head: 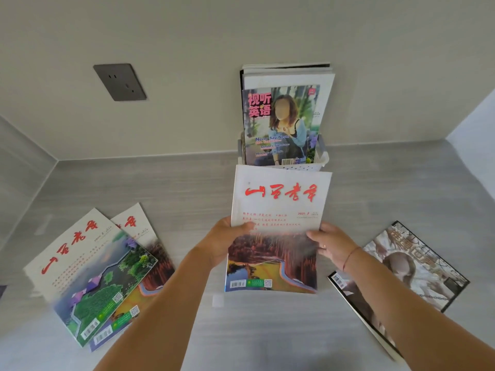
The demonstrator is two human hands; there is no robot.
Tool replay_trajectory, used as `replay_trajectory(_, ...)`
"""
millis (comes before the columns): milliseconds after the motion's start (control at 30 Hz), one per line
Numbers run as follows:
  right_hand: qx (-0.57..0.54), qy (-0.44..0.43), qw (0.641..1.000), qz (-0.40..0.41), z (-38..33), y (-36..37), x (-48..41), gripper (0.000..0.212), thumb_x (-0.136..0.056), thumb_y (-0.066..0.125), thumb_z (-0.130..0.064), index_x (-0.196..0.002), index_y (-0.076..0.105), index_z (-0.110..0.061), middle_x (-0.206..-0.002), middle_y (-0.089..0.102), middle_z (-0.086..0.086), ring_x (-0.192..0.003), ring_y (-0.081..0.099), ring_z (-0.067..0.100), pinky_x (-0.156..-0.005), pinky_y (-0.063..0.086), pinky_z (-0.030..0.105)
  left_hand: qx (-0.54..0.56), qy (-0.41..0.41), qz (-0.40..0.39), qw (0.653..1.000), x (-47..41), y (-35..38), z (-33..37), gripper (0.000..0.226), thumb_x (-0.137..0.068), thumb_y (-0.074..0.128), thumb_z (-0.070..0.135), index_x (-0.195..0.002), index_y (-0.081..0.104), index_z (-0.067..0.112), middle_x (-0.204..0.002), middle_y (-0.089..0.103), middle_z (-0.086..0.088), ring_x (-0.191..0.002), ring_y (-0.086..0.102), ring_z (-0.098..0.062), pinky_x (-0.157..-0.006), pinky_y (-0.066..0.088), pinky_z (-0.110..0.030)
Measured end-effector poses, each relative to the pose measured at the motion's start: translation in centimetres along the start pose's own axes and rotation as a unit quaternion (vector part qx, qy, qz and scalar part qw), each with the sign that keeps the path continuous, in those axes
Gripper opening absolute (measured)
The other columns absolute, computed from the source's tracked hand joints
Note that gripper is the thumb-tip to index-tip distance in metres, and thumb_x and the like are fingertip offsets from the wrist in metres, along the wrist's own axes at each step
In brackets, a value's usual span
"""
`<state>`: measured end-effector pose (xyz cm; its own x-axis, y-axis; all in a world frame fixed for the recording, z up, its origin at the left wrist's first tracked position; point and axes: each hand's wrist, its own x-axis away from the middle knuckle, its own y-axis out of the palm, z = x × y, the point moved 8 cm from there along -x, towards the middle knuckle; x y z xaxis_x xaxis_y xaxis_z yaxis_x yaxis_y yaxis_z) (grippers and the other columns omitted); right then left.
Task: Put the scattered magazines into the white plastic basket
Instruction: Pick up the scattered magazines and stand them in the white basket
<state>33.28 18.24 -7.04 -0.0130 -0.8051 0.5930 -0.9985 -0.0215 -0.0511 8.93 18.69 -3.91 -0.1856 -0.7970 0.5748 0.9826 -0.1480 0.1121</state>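
Gripping both side edges, the left hand [224, 243] and right hand [332, 246] hold a white magazine [278, 226], red calligraphy title, forest photo, at frame centre below the white basket [320, 160].

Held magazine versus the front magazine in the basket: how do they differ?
The held magazine is gripped by the left hand and right hand in front of the white basket; the basket magazine stands upright inside it. The held magazine's cover is white with red brush lettering over a landscape; the basket magazine's is a full photo of a person with pink lettering. Both show front covers with a barcode near the bottom.
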Motion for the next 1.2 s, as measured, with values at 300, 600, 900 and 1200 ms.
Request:
replay_trajectory(300,0.035,-0.144,0.984,0.098,-6.8,-3.9,-0.9,0.021,-0.087,0.053,0.002,-0.092,0.064,-0.016,-0.095,0.066,0.007,-0.086,0.059,0.018,-0.076,0.044,0.027,-0.171,0.045,0.034,0.984,-2.6,-0.5,4.5,0.025,-0.087,0.061,0.003,-0.110,0.065,0.008,-0.104,0.071,-0.004,-0.088,0.069,-0.012,-0.072,0.056,-0.020)
replay_trajectory(600,0.066,-0.334,0.926,0.162,-26.4,-5.9,-4.2,0.018,-0.085,0.054,0.001,-0.100,0.064,0.000,-0.094,0.063,0.007,-0.089,0.057,0.020,-0.082,0.045,0.032,-0.083,0.255,0.211,0.940,-6.0,-1.5,21.6,0.017,-0.079,0.068,0.004,-0.075,0.071,0.020,-0.072,0.069,0.001,-0.070,0.064,-0.017,-0.074,0.056,-0.031)
replay_trajectory(900,0.077,-0.315,0.927,0.190,-28.0,-5.8,-8.7,0.018,-0.087,0.055,-0.006,-0.099,0.064,-0.016,-0.097,0.065,0.002,-0.089,0.060,0.019,-0.078,0.047,0.028,-0.090,0.263,0.264,0.924,-10.2,-1.9,23.6,0.014,-0.079,0.067,0.006,-0.084,0.074,0.016,-0.079,0.072,0.000,-0.069,0.065,-0.013,-0.068,0.055,-0.025)
replay_trajectory(1200,0.150,-0.239,0.934,0.218,-22.6,-5.4,-13.0,0.018,-0.087,0.056,-0.013,-0.103,0.064,-0.010,-0.108,0.069,0.009,-0.088,0.061,0.023,-0.072,0.047,0.027,-0.126,0.164,0.325,0.923,-13.9,-3.7,18.0,0.008,-0.078,0.070,0.013,-0.082,0.067,0.019,-0.089,0.074,-0.004,-0.081,0.068,-0.024,-0.076,0.057,-0.037)
